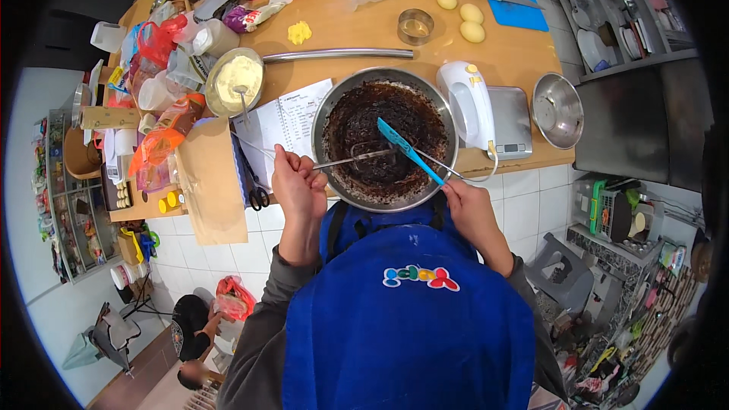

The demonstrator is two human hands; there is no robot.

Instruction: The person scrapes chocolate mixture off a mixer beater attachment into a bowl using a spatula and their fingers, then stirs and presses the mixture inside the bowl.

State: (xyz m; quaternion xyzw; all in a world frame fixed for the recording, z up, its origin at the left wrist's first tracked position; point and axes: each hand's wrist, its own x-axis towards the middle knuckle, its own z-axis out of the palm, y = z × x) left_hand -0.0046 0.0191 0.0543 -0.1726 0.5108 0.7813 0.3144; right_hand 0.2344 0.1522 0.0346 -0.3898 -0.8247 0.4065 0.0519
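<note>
A steel mixing bowl (320, 118) with dark brown, sticky batter (364, 110) coating its inside stands at the table's front edge. My left hand (298, 186), fingers closed, grips a thin metal beater (334, 162) whose far end reaches over the batter. In my right hand (467, 201) is the handle of a blue spatula (410, 152). Its blade lies across the bowl, near the beater's end. What the blade touches is hard to make out. To the right of the bowl stands a white hand mixer (465, 102).
Beside the mixer are a kitchen scale (510, 121) and a steel bowl (558, 110). A bowl of pale yellow mixture (238, 80) and an open notebook (292, 115) are on the left. Scissors (259, 197) hang over the front edge. Further back lie several pale yellow balls (471, 32) and a knife (516, 0).
</note>
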